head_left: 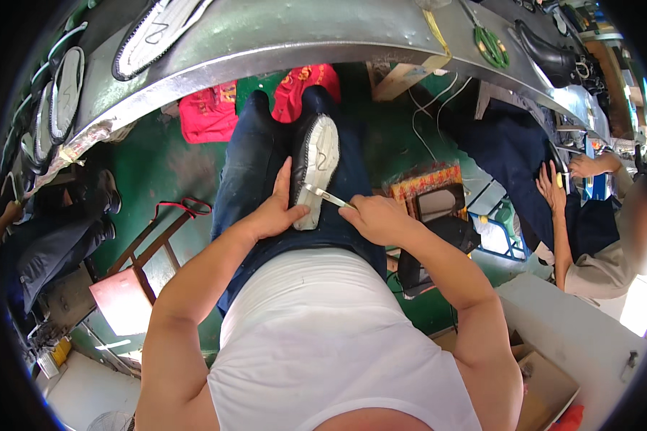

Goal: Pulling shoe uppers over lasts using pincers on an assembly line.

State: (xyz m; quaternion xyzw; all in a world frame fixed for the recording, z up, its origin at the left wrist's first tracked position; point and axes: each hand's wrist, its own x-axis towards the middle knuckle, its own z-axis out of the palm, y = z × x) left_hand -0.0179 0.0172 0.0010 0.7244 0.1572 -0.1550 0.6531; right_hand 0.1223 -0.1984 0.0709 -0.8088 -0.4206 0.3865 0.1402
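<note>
Lying sole-up along the thighs point(246, 169), the shoe point(320, 154) is clasped at its left edge by the left hand point(274, 212); right of it, the right hand point(379, 218) grips a silver tool point(328, 196) crossing its near half.

Overall bright, uneven exposure. Strongest light at lower right: blown-out white patch point(643, 305), detail gone. Sheen and hot streaks on long grey metal tabletop point(266, 32); glare washes lower part of square pink panel point(115, 291). Green painted floor point(147, 169) dimmer under table; dark blue trousers point(244, 161) deep in tone. White ridged shoe sole point(322, 147) well lit, reasonably sharp. Soft blur smears head of seated co-worker point(600, 273) at right. Fisheye bows tabletop edge; black rim, bluish fringing, softer detail at margins.
</note>
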